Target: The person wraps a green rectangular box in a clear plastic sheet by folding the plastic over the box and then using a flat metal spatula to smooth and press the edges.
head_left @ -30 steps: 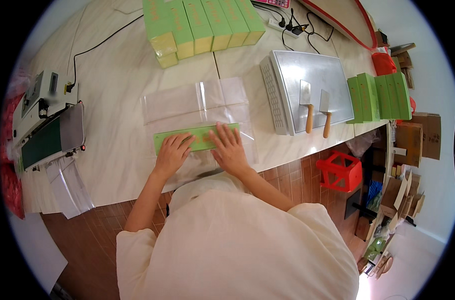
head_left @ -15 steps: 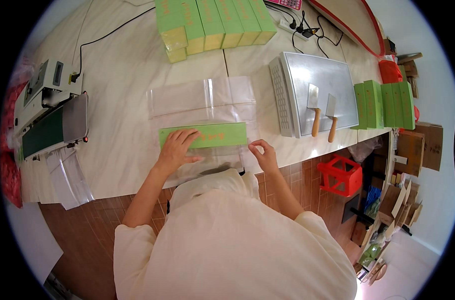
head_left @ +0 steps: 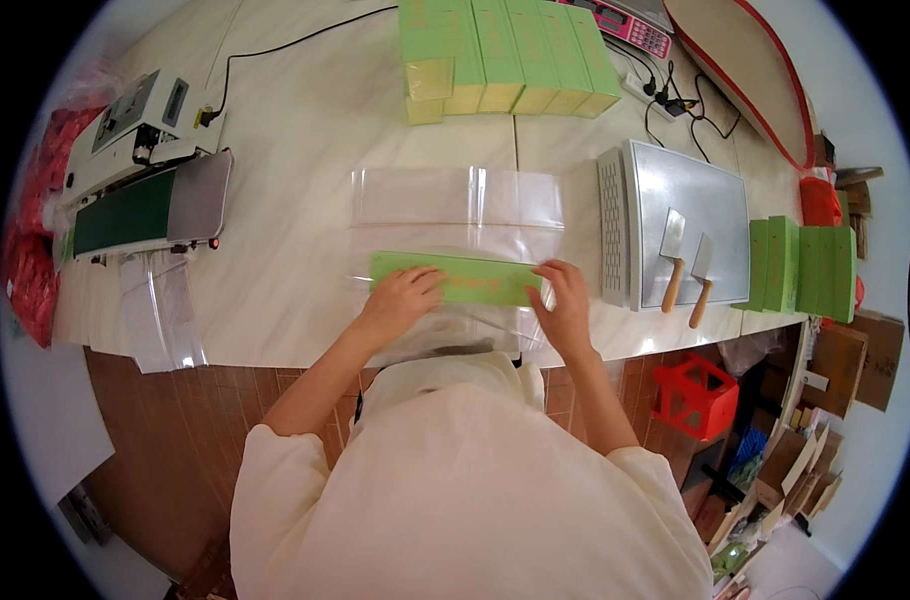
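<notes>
A long, slim green box (head_left: pixel 485 282) with orange markings lies crosswise on a sheet of clear plastic film (head_left: pixel 415 200) near the table's front edge. My left hand (head_left: pixel 403 302) spans the left part of the box, fingers bent over its top. At the right end, my right hand (head_left: pixel 567 305) holds the box between thumb and forefinger, with the thumb on the near side and the forefinger by the far edge. Film shows in the gap between them. Part of the film's near side is hidden by my body.
Green boxes (head_left: pixel 495 55) stand in a row at the back. To the left is a belt machine (head_left: pixel 145 205) with clear film (head_left: pixel 163 310) hanging beneath. On the right, two wooden-handled blades (head_left: pixel 675 262) lie on a metal-topped unit (head_left: pixel 647 200), beside more green boxes (head_left: pixel 810 265). A red stool (head_left: pixel 697 395) is below.
My right hand has moved from just beyond the box's right end onto that end. My left hand still rests on the box. The whole view has shifted, so the table appears farther right.
</notes>
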A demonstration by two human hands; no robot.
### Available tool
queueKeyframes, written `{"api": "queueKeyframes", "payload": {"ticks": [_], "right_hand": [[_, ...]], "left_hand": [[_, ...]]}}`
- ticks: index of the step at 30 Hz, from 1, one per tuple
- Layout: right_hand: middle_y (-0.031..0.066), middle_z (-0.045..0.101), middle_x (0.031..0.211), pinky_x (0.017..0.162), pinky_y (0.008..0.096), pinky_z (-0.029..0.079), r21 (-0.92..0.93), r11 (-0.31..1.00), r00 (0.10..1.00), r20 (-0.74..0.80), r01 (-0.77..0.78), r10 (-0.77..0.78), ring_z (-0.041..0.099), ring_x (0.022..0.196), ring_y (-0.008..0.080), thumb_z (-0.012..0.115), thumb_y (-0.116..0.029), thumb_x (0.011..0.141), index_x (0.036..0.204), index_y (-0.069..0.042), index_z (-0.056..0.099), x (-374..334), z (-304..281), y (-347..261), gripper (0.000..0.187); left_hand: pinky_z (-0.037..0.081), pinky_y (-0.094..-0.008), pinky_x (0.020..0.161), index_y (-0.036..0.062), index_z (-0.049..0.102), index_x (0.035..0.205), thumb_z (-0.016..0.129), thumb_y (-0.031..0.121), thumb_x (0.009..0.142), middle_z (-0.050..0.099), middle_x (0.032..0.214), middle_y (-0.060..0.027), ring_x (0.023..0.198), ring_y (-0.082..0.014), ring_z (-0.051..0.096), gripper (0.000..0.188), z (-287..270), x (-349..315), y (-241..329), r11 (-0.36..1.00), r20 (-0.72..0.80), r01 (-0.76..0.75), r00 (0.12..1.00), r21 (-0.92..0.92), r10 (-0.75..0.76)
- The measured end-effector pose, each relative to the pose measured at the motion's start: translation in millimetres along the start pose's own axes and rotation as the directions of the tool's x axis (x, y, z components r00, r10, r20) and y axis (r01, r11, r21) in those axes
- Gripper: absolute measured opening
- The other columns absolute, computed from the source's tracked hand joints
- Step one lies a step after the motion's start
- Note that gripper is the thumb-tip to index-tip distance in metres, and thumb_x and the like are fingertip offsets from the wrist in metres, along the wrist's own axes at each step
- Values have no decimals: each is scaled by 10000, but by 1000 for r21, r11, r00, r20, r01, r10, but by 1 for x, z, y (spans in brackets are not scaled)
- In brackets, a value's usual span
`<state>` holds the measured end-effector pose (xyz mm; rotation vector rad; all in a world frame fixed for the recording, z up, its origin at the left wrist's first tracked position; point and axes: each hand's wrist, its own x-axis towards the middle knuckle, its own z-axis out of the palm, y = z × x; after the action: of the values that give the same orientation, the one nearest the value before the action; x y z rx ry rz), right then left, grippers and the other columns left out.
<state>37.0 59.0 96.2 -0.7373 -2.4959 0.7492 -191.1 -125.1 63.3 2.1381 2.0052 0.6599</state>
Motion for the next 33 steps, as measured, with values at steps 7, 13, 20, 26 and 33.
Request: {"api": "queueKeyframes", "payload": {"ticks": [7, 13, 20, 26, 33], "right_hand": [[128, 489, 1314, 971, 445, 443, -46, 962, 838, 504, 268, -209, 527, 1122, 347, 814, -94, 670, 1427, -224, 455, 34, 39, -11, 848], [129, 486, 1305, 973, 439, 441, -60, 940, 827, 496, 336, -264, 519, 1129, 334, 813, -84, 655, 1438, -248, 441, 30, 37, -6, 882], [138, 488, 1318, 983, 440, 434, -85, 922, 835, 461, 378, -300, 510, 1155, 332, 800, -70, 658, 1387, -227, 507, 29, 35, -10, 801], [151, 504, 1319, 970, 431, 435, -164, 951, 955, 186, 260, -229, 500, 1181, 337, 737, -28, 717, 1302, -143, 565, 3, 33, -9, 621], [146, 535, 1173, 888, 347, 454, 446, 613, 643, -104, -652, 759, 544, 1035, 238, 669, -214, 911, 1297, 19, 457, -61, 42, 12, 498]], "left_hand": [[522, -362, 828, 76, 635, 873, 699, 168, 766, 662, 1164, -19, 1082, -206, 611, 155, -2, -1, 5, 999, -26, 35, 999, -22, -35], [523, -362, 817, 61, 647, 900, 672, 165, 790, 685, 1090, -45, 1011, -204, 641, 154, 1, -2, 10, 997, 39, 74, 996, 12, -75], [476, -398, 935, 35, 622, 969, 578, 105, 833, 665, 1134, -98, 1076, -232, 618, 159, -1, 3, 12, 1000, -97, 24, 995, 5, -24], [504, -365, 860, 37, 668, 1107, 693, 198, 824, 709, 1072, -72, 1012, -219, 660, 326, -6, 11, 9, 997, 13, 78, 997, -4, -78], [512, -358, 800, 68, 677, 1101, 735, 186, 778, 721, 994, -72, 945, -216, 675, 348, 1, 6, 10, 998, -80, 54, 995, 17, -52]]}}
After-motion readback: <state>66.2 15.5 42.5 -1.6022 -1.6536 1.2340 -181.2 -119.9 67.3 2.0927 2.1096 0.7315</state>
